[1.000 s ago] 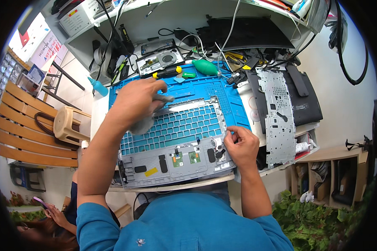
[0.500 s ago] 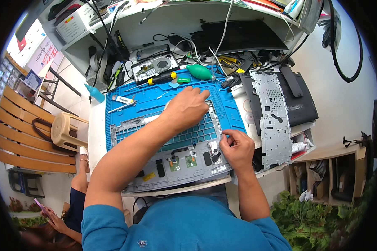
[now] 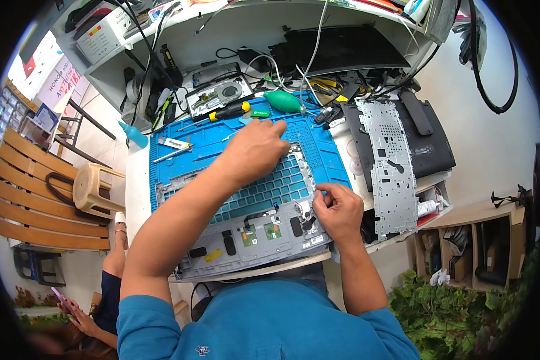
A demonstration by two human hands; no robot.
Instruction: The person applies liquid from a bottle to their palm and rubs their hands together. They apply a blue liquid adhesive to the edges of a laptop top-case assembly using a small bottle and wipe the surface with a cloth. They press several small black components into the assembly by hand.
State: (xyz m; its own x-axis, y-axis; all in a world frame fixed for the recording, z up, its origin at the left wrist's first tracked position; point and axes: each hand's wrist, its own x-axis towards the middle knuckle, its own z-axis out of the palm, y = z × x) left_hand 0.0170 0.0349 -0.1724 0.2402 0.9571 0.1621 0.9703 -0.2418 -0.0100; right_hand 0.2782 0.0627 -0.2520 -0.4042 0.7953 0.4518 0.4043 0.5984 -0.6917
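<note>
Bright, even daylight fills the scene, and nothing in the middle is lost to darkness. The white wall at the right and the pale floor at the far left come close to washing out. Shadows are soft and short: the left forearm point(image 3: 180, 210) casts a faint one onto the grey laptop palmrest point(image 3: 246, 240), and the shelf above the desk darkens the far strip of cables beneath it. The blue repair mat point(image 3: 192, 141) shows mild sheen but no hard glare. Focus is crisp at the centre. Fisheye distortion bends the desk edge and the wooden bench point(image 3: 24, 198) toward the rim, where a black circular vignette closes the picture and detail softens.
</note>
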